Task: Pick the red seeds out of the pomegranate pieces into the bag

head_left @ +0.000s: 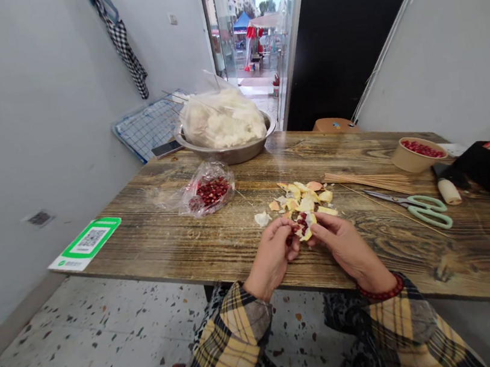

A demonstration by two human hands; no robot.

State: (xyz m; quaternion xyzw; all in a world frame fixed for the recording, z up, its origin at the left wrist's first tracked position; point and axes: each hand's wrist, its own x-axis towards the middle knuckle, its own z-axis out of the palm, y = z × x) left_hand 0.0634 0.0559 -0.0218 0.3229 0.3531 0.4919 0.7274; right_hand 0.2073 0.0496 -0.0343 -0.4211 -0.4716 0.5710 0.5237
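Between my two hands, just above the wooden table's near edge, is a piece of pomegranate (306, 227) with red seeds and pale yellow rind. My right hand (343, 244) grips its rind side, thumb on top. Curled at the piece's other side, my left hand (275, 248) has red pomegranate seeds (294, 233) at its fingertips. Torn pomegranate peels (305, 198) lie in a heap right behind the hands. One pale scrap of peel (263, 219) sits apart to the left. Farther left, a clear plastic bag (207, 190) holds loose red seeds.
A metal basin (240, 152) with a bag of white, lumpy contents (227, 119) stands at the back. Rightward lie thin wooden sticks (370, 181), green-handled scissors (426, 206) and a paper bowl (414, 158) of seeds. A QR-code card (91, 240) lies at the left edge.
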